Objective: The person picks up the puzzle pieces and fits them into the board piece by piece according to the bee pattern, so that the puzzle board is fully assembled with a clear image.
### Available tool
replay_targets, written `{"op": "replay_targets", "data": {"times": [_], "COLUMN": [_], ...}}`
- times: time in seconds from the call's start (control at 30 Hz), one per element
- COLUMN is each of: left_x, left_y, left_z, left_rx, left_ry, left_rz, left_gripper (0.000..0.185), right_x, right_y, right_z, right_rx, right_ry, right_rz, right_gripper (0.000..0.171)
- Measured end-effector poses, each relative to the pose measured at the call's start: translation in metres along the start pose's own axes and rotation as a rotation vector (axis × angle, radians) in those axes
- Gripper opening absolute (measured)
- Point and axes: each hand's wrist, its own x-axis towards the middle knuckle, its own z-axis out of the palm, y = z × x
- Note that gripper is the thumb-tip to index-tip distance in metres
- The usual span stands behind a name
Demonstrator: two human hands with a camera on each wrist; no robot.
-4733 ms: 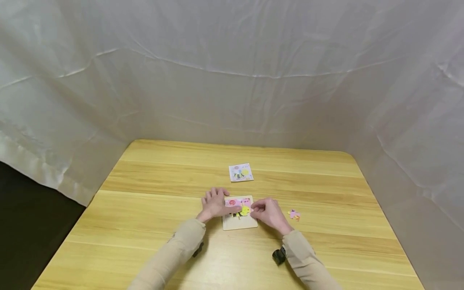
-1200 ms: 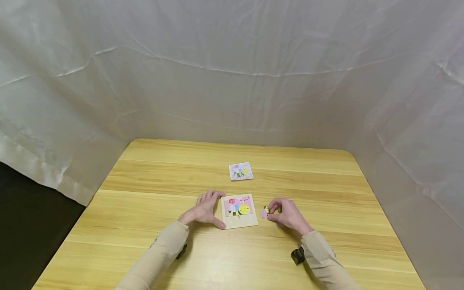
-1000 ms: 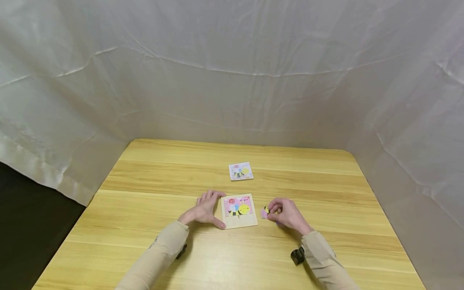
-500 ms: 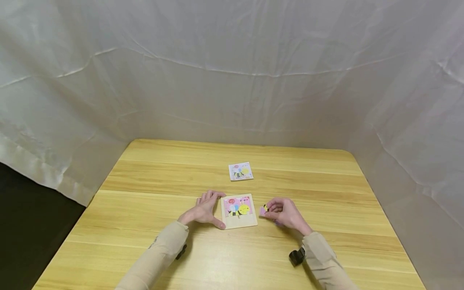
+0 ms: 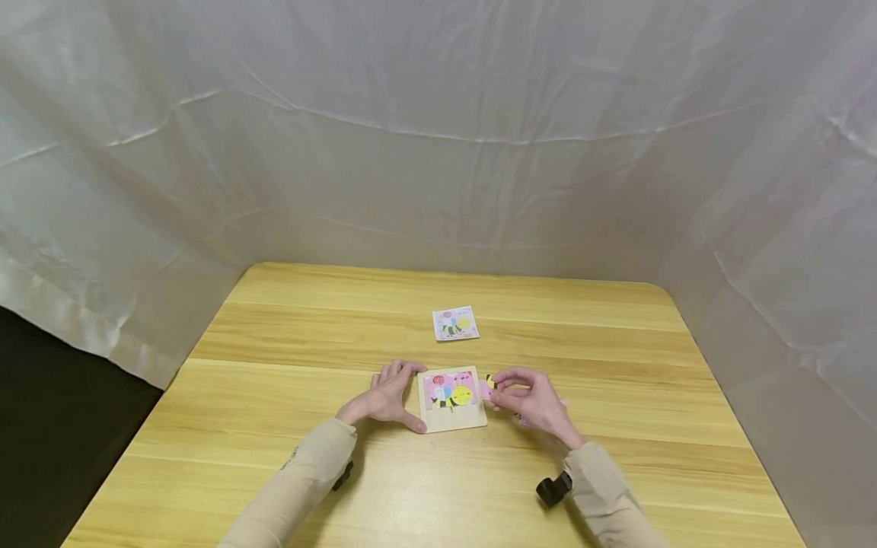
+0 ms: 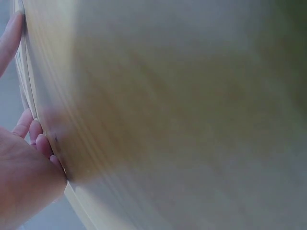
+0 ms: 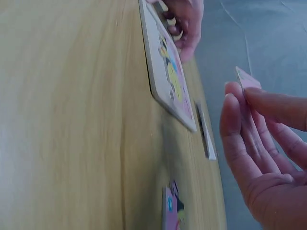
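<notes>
A staged recording booth is being suggested: a wooden table is being enclosed on three sides by white sheeting.

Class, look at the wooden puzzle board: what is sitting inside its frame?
Inside the puzzle board, pink and yellow bee picture pieces fill the upper part; the lower strip shows bare wood. The left hand covers its left edge. The right hand pinches another piece.

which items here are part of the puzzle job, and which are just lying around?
In use: puzzle board, steadied by left hand; piece pinched in right hand; loose piece; picture card, likely the reference.
Just there: table; white sheet.
</notes>
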Motion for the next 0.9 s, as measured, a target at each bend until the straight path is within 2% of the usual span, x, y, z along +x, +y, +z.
{"op": "replay_targets", "data": {"times": [0.2,0.43,0.63,0.9], "left_x": [0.001,0.001,0.001,0.0], "left_y": [0.0,-0.002,-0.002,0.0], "left_z": [0.0,0.001,0.0,0.0], "left_rx": [0.0,-0.004,-0.002,0.0], "left_ry": [-0.001,-0.003,-0.009,-0.006], "left_rz": [0.005,0.001,-0.004,-0.004], "left_gripper": [0.106,0.106,0.106,0.106], "right_x": [-0.001,-0.002,-0.001,0.0], "right_y": [-0.004,-0.006,-0.005,-0.002], "right_z": [0.011,0.019,0.025,0.037], "right_rx": [0.027,0.017,-0.05,-0.212], "right_ry": [0.053,0.039,0.015,0.017], "right_rz": [-0.03,-0.017,-0.064,-0.112], "right_gripper": [0.038,0.043,0.039,0.033]}}
